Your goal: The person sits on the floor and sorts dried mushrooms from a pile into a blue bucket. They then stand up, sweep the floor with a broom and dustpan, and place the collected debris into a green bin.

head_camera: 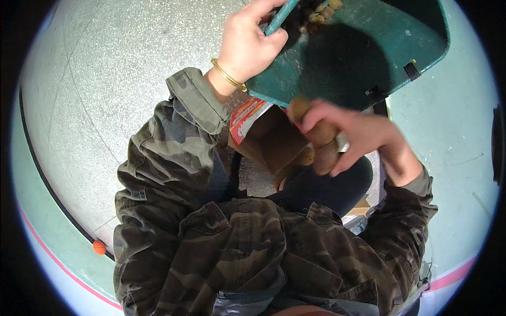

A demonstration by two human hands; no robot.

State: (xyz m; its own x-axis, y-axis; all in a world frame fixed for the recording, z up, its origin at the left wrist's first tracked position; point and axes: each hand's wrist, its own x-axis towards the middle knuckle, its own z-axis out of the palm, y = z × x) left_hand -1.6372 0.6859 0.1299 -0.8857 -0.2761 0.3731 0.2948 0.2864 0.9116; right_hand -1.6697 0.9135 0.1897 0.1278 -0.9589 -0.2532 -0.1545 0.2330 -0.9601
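My left hand (251, 45) grips the rim of a green plastic bin (425, 47), with a gold bangle at the wrist. The bin is tilted, its opening towards me. Several round yellow-brown produce pieces (327, 12) lie inside it near the top. My right hand (363, 130), blurred, holds several round brown pieces of produce (324, 132) with the fingers curled around them. It is just right of an open cardboard box (272, 136) with a red printed side, below the bin's near edge. Shadow hides the bottom of the box.
My bent knee (340, 189) is below my right hand. A second cardboard piece (357, 207) shows beside it. Speckled floor (130, 51) spreads to the left, with an orange ball (99, 247) at the pale green wall's (51, 252) foot. Another pale green wall (450, 130) stands close on the right.
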